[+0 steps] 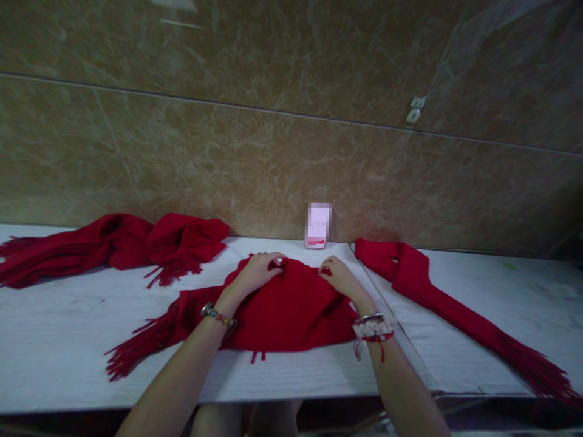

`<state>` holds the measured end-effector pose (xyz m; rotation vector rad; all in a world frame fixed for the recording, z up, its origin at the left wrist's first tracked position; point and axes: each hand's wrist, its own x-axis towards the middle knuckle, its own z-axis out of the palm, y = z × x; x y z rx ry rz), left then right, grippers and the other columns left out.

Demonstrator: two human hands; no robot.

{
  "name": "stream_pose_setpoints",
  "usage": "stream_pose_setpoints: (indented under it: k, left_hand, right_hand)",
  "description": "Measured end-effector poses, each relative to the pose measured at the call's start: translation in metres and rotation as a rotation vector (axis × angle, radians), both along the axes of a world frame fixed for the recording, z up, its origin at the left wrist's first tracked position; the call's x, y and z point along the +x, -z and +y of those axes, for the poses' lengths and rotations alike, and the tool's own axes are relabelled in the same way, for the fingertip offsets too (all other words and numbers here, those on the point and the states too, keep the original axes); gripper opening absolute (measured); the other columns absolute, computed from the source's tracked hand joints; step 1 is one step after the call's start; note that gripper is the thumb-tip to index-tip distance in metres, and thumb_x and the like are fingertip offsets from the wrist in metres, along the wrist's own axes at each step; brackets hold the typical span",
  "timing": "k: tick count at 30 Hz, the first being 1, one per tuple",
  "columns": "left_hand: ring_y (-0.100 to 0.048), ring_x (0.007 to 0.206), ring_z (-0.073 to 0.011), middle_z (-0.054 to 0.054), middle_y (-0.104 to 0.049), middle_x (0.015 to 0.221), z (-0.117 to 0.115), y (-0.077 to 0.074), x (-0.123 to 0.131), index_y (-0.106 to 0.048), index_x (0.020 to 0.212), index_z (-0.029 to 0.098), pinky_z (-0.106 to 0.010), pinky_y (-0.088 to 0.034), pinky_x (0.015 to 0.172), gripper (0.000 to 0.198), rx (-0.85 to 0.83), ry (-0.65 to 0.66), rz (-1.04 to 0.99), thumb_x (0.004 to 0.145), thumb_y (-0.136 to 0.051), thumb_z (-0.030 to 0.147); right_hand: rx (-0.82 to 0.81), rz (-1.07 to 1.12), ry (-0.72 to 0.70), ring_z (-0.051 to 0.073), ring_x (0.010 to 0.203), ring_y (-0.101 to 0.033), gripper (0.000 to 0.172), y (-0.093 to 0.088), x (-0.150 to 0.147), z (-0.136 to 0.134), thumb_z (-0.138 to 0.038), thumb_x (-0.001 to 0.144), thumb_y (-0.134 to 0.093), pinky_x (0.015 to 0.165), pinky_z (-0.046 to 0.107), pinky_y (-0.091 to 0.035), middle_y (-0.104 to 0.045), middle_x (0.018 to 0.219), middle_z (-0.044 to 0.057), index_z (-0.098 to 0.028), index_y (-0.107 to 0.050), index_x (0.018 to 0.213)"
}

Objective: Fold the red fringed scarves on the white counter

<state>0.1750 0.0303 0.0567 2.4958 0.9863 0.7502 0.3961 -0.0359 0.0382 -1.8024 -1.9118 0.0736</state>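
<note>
A red fringed scarf (pixel 291 309) lies bunched on the white table in front of me, its fringe spread out toward the left. My left hand (pixel 262 271) pinches the scarf's far edge, thumb and fingers closed on the cloth. A short way to the right, my right hand (pixel 334 276) grips the same far edge between thumb and fingers. Between the two hands the cloth spreads down toward the table's front edge. A few strands of fringe poke out beneath its near side.
Another red scarf (pixel 122 243) lies crumpled at the back left. A third scarf (pixel 437 297), folded long and narrow, runs across the right side. A phone (pixel 317 226) leans on the brown marbled wall (pixel 255 158). The white table (pixel 54 340) has a seam right of centre.
</note>
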Motion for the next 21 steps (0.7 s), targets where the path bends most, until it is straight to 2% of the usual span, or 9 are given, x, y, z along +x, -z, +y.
stream_pose_setpoints:
  k: [3,7,9,10,12,14,17,19,21]
  left_hand:
    - [-0.061,0.076,-0.0176,-0.001,-0.067,0.075,0.004,-0.002,-0.001,-0.063,0.093,0.02,-0.03,-0.045,0.076,0.024,0.058,-0.056,-0.114,0.07,-0.057,0.015]
    - [-0.059,0.079,-0.0179,-0.003,-0.065,0.077,0.008,-0.012,-0.015,-0.063,0.086,0.018,-0.031,-0.043,0.079,0.017,0.157,-0.208,-0.5,0.07,-0.055,0.021]
    - [-0.058,0.075,-0.0167,-0.003,-0.063,0.076,0.009,-0.019,-0.028,-0.061,0.086,0.017,-0.03,-0.044,0.074,0.02,0.096,-0.197,-0.706,0.071,-0.055,0.028]
    - [-0.057,0.071,-0.0159,-0.003,-0.062,0.073,0.009,-0.023,-0.035,-0.061,0.086,0.017,-0.028,-0.045,0.07,0.023,0.021,-0.134,-0.752,0.07,-0.056,0.032]
    - [-0.055,0.063,-0.0141,-0.001,-0.059,0.066,0.009,-0.028,-0.047,-0.062,0.083,0.016,-0.025,-0.044,0.061,0.027,-0.157,0.052,-0.699,0.067,-0.059,0.038]
    - [-0.052,0.055,-0.0125,0.0,-0.055,0.057,0.01,-0.03,-0.052,-0.063,0.081,0.016,-0.023,-0.042,0.054,0.031,-0.29,0.185,-0.544,0.066,-0.059,0.042]
    - [-0.051,0.05,-0.0127,0.002,-0.052,0.048,0.011,-0.025,-0.043,-0.064,0.082,0.015,-0.024,-0.042,0.053,0.034,-0.307,0.155,-0.399,0.074,-0.05,0.045]
    - [-0.057,0.062,-0.0151,0.0,-0.061,0.06,0.01,-0.019,-0.03,-0.063,0.083,0.016,-0.027,-0.046,0.063,0.031,-0.243,0.086,-0.374,0.075,-0.049,0.042]
    - [-0.06,0.08,-0.0178,-0.004,-0.066,0.083,0.007,-0.014,-0.017,-0.062,0.087,0.017,-0.03,-0.045,0.077,0.027,-0.191,0.051,-0.358,0.073,-0.052,0.037]
  right_hand:
    - [0.104,0.038,0.081,0.016,0.076,-0.052,0.015,0.0,-0.001,0.003,-0.009,0.071,-0.052,0.074,0.028,-0.043,-0.053,0.077,0.004,-0.018,-0.057,0.061]
    - [0.525,0.237,0.276,0.017,0.077,-0.049,0.014,-0.011,0.0,0.003,-0.012,0.074,-0.045,0.075,0.032,-0.042,-0.048,0.078,0.005,-0.019,-0.052,0.064]
    - [0.73,0.326,0.32,0.018,0.079,-0.048,0.012,-0.019,0.001,0.0,-0.019,0.077,-0.044,0.075,0.033,-0.042,-0.047,0.08,0.005,-0.02,-0.051,0.068]
    - [0.789,0.355,0.295,0.018,0.079,-0.048,0.012,-0.022,0.001,-0.002,-0.023,0.078,-0.043,0.075,0.033,-0.042,-0.047,0.08,0.005,-0.02,-0.051,0.069]
    - [0.775,0.381,0.152,0.017,0.076,-0.05,0.018,-0.028,0.003,-0.006,-0.029,0.08,-0.043,0.072,0.032,-0.042,-0.049,0.076,0.004,-0.021,-0.05,0.065]
    - [0.651,0.388,0.013,0.016,0.068,-0.051,0.026,-0.03,0.005,-0.009,-0.033,0.08,-0.043,0.066,0.03,-0.042,-0.05,0.068,0.002,-0.021,-0.048,0.057]
    - [0.538,0.365,-0.031,0.015,0.063,-0.051,0.029,-0.03,0.009,-0.009,-0.034,0.078,-0.048,0.062,0.028,-0.042,-0.051,0.061,0.001,-0.02,-0.048,0.052]
    - [0.518,0.328,-0.055,0.016,0.068,-0.053,0.022,-0.028,0.009,-0.008,-0.032,0.076,-0.053,0.066,0.03,-0.043,-0.054,0.066,0.001,-0.02,-0.053,0.057]
    - [0.443,0.279,-0.147,0.016,0.076,-0.055,0.013,-0.025,0.006,-0.008,-0.029,0.074,-0.056,0.073,0.031,-0.044,-0.057,0.076,0.003,-0.02,-0.059,0.067]
